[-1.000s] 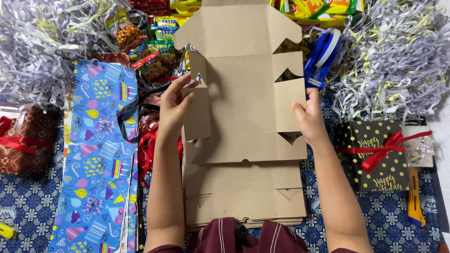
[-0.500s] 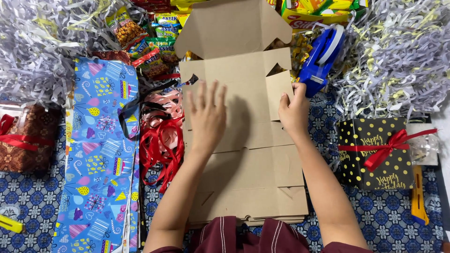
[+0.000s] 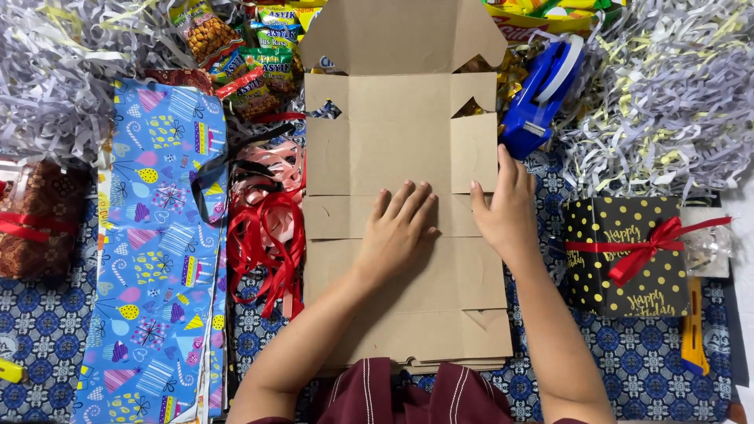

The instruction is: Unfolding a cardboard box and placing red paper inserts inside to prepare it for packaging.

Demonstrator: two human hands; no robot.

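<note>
A flat, unfolded brown cardboard box blank [image 3: 397, 133] lies in the middle of the patterned blue cloth, on top of more flat cardboard. My left hand [image 3: 399, 232] presses palm-down on its middle panel, fingers spread and pointing away from me. My right hand [image 3: 503, 206] rests at the blank's right edge, fingers along a side flap that lies nearly flat. Neither hand grips anything.
Red and pink ribbons [image 3: 267, 228] lie left of the cardboard, beside blue party-print wrapping paper [image 3: 157, 251]. A blue tape dispenser [image 3: 542, 90] sits at upper right. A black dotted gift box [image 3: 628, 255] with a red bow is at right. Shredded paper [image 3: 675, 94] and snack packets [image 3: 251, 63] fill the back.
Both hands came down from the side flaps. The left moved to the centre and pressed flat; the right slid along the right edge. The raised flaps now lie flatter.
</note>
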